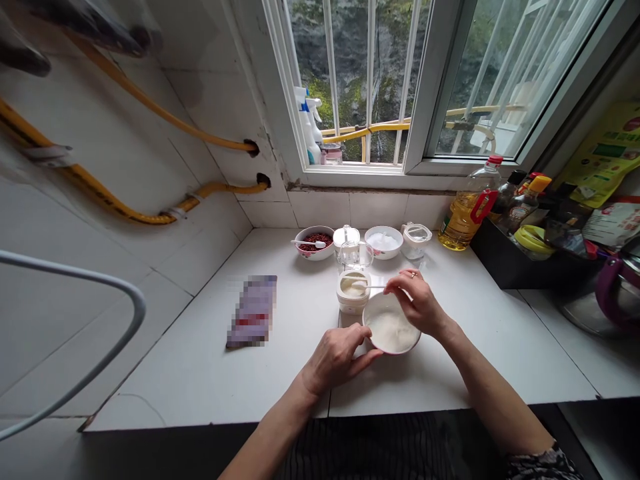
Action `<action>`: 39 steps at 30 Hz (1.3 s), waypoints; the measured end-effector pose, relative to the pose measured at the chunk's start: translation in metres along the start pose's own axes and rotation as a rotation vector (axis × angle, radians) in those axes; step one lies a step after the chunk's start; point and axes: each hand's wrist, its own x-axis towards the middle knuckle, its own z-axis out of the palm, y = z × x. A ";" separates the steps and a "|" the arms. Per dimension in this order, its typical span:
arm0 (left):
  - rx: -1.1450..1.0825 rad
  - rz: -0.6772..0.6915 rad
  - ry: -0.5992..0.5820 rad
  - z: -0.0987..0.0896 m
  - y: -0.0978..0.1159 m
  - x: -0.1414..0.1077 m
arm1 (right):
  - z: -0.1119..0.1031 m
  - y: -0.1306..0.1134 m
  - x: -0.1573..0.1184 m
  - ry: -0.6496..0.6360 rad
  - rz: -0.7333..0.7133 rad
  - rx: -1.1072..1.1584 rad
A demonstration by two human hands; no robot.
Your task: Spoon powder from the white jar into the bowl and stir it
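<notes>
From where I'm standing, it's bare forearms (273, 430) and a small ring (414, 275) on the right hand (417, 305). The right sleeve (537, 465) is black with a busy pale print, ending near the elbow. Dark fabric (390, 447) up front, kinda ribbed-looking.

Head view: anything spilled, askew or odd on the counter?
The purple packet left of the open jar: mosaic blocks hide most of it, so details can't be read. No spill is visible around the jar or bowl.
</notes>
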 end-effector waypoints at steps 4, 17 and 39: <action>0.013 0.002 -0.011 0.000 0.000 0.000 | 0.000 0.001 -0.001 -0.029 -0.227 -0.201; 0.021 -0.006 -0.023 -0.001 0.000 -0.001 | -0.015 -0.008 -0.003 -0.025 0.084 0.016; 0.025 0.015 -0.001 0.000 0.000 0.000 | -0.012 0.008 0.010 0.016 0.722 0.582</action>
